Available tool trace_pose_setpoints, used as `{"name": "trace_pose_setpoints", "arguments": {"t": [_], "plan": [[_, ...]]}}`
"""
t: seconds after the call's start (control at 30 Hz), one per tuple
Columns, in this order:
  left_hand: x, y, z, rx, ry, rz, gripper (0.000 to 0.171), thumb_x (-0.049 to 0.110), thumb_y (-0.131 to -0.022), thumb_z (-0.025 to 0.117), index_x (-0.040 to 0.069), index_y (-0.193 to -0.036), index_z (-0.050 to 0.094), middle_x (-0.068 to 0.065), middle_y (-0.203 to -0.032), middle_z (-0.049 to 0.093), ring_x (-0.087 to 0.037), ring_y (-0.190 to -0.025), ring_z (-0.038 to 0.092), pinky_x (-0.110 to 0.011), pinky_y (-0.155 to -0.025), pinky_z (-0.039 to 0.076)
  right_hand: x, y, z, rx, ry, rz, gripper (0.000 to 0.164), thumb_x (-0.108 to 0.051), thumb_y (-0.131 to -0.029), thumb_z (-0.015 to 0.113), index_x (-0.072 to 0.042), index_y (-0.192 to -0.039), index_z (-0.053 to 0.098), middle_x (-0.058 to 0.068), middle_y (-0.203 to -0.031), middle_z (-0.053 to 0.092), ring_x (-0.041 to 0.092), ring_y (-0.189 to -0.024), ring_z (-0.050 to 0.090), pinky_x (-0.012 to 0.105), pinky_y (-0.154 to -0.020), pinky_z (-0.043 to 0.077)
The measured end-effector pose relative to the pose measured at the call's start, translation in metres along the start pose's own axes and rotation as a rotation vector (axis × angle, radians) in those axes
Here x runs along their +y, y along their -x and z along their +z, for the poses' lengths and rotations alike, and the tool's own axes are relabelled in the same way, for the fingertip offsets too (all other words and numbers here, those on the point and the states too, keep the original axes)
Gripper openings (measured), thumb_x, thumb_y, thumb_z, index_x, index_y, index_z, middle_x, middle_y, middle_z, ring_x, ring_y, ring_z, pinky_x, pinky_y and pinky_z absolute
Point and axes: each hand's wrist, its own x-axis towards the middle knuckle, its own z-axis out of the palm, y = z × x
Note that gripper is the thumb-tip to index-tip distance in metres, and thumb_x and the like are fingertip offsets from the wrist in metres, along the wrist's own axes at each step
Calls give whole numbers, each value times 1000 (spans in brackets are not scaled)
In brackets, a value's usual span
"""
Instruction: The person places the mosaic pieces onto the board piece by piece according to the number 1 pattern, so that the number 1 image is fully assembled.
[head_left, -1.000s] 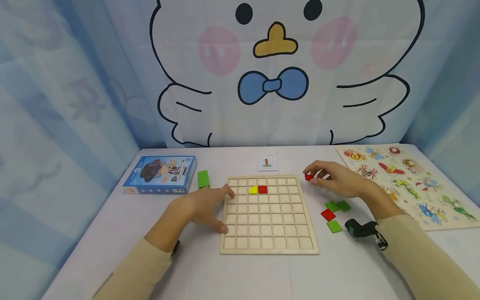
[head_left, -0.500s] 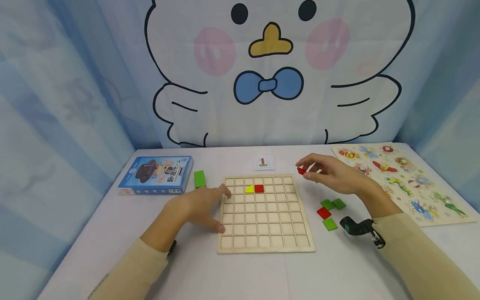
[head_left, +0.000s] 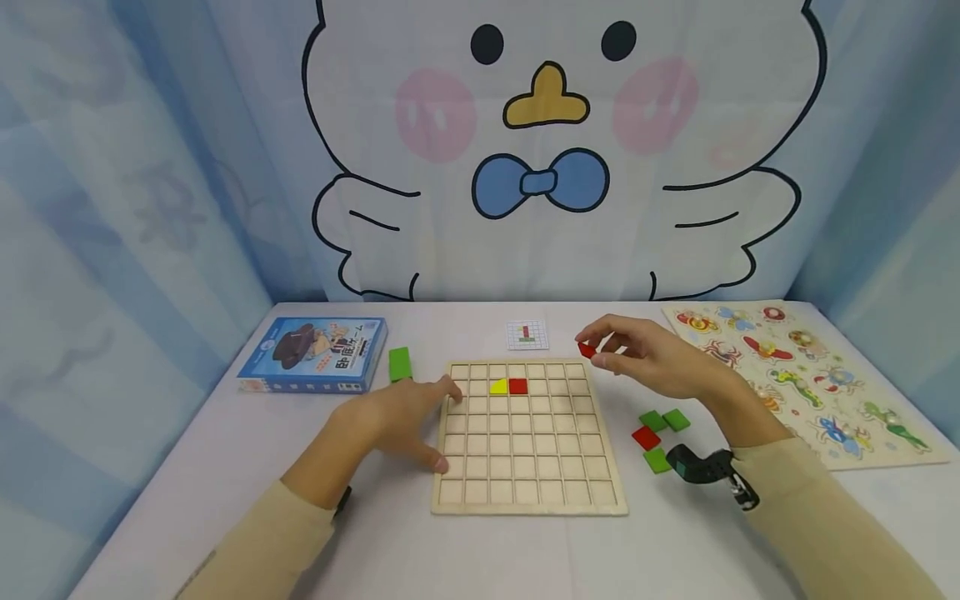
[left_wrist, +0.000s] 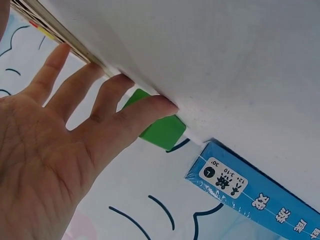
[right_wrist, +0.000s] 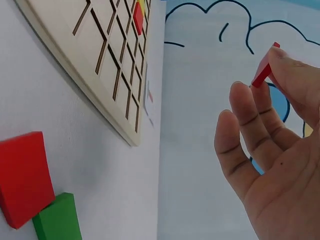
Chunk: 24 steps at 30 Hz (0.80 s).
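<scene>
A pale wooden grid board (head_left: 517, 450) lies on the table, with a yellow piece (head_left: 498, 387) and a red square tile (head_left: 518, 386) side by side in its second row. My left hand (head_left: 393, 421) rests along the board's left edge, thumb near the lower corner and fingers spread farther up. Between thumb and fingertips, my right hand (head_left: 652, 358) pinches another red tile (right_wrist: 264, 67), raised off the table by the board's upper right corner. Behind the board lies a small card (head_left: 527, 335) printed with a grid and coloured shapes.
Green tiles (head_left: 677, 419) and a loose red tile (head_left: 646, 438) lie right of the board. To its left are a green tile (head_left: 401, 364) and a blue game box (head_left: 311, 354). An insect-picture board (head_left: 810, 392) occupies the right side; a curtain hangs behind.
My right hand has moved left toward the board's upper right corner, carrying the pinched red tile. The left hand stays at the board's left edge. The head view has shifted slightly.
</scene>
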Motion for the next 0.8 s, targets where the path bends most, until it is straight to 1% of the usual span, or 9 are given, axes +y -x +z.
{"name": "trace_pose_setpoints", "arguments": {"t": [0.13, 0.33, 0.4, 0.57, 0.67, 0.8], "plan": [[2, 0, -2, 1, 5, -3, 95, 56, -72, 90, 34, -151, 42, -6, -153, 52, -22, -126, 56, -50, -103, 49, -3, -4, 1, 3, -7, -23, 27, -9, -102, 64, -13, -128, 64, 6, -125, 65, 27, -98, 63, 29, -78, 54], [-4, 7, 1, -12, 12, -30, 94, 56, -69, 92, 35, -148, 44, -8, -150, 55, -23, -124, 57, -51, -100, 51, -8, -14, 16, -1, -36, -25, 27, -11, -101, 66, -16, -128, 64, 3, -122, 66, 26, -99, 63, 31, -77, 53], [-6, 8, 1, -15, 7, -31, 94, 55, -69, 92, 35, -148, 44, -8, -151, 55, -23, -125, 57, -51, -101, 50, -10, -16, 20, 0, -48, -26, 28, -12, -101, 66, -16, -129, 64, 2, -121, 66, 25, -99, 64, 32, -77, 53], [-5, 6, 1, -9, 11, 7, 92, 54, -71, 91, 32, -148, 45, -7, -153, 53, -26, -133, 54, -52, -107, 46, -11, -20, 26, -6, -72, -45, 30, -12, -101, 67, -16, -130, 64, 2, -122, 66, 25, -99, 64, 32, -77, 54], [-3, 5, 0, 6, 11, 27, 90, 53, -72, 91, 31, -147, 46, -6, -156, 50, -27, -139, 50, -52, -112, 43, -10, -25, 28, -11, -72, -64, 32, -13, -101, 68, -16, -132, 63, 2, -121, 66, 24, -98, 64, 34, -79, 55], [2, 1, -1, 19, 11, 34, 88, 52, -71, 92, 32, -145, 47, -5, -159, 46, -28, -143, 46, -53, -115, 40, -8, -31, 29, -7, -70, -70, 33, -13, -100, 68, -15, -133, 63, 2, -118, 66, 23, -97, 65, 37, -81, 55]]}}
